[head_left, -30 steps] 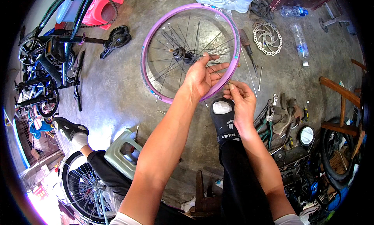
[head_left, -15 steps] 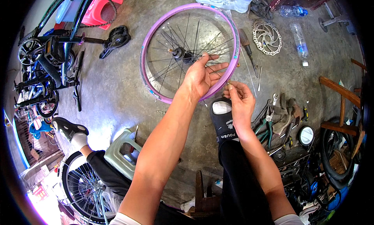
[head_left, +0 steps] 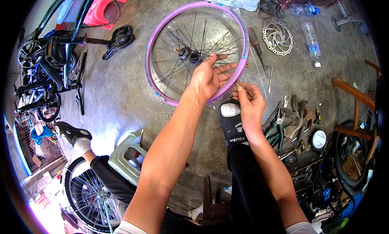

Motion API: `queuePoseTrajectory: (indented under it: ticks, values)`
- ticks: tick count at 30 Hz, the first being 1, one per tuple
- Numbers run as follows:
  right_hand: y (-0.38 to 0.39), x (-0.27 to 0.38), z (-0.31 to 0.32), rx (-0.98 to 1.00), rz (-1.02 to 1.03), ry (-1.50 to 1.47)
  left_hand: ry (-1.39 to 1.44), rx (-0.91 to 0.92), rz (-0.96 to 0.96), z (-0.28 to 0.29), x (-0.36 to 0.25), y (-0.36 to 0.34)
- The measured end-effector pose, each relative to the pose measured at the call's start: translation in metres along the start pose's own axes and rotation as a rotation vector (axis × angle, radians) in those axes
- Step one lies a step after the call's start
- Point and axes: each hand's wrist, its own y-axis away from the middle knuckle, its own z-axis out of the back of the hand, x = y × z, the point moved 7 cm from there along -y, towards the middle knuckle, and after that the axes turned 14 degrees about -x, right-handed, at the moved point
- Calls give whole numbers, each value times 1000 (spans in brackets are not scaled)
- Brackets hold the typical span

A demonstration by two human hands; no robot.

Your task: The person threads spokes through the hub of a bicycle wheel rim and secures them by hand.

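Note:
My left hand [head_left: 206,78] is palm up inside a pink bicycle wheel [head_left: 245,47], its fingers loosely spread among the black spokes below the hub [head_left: 186,53]. My left forearm crosses the lower rim. At the rim's lower right, my right hand [head_left: 250,101] pinches a small gold-coloured piece [head_left: 238,83]. My right foot, in a black sandal [head_left: 227,122], is just below the rim.
A bicycle frame [head_left: 54,59] and pink stool [head_left: 103,7] lie left; a green stool [head_left: 121,165] is lower left. A screwdriver [head_left: 256,45], brake rotor [head_left: 277,29], bottles [head_left: 312,45], pliers [head_left: 278,126] and wooden chair [head_left: 352,94] are right.
The wheel has shifted slightly up and left, with both my hands moving slightly along with it. Their finger positions look nearly the same.

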Motion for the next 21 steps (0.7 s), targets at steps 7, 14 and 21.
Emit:
queuePoseTrajectory:
  ticks: [7,14,21]
  values:
    - [-1,2,-1,-40,57,59,-4,2,2,-1,2,-1]
    - [-6,-7,-5,-18,-168,146,-16,-11,-6,0,0,2]
    - [-5,-10,-10,79,17,183,-9,-2,-15,-2,0,1]
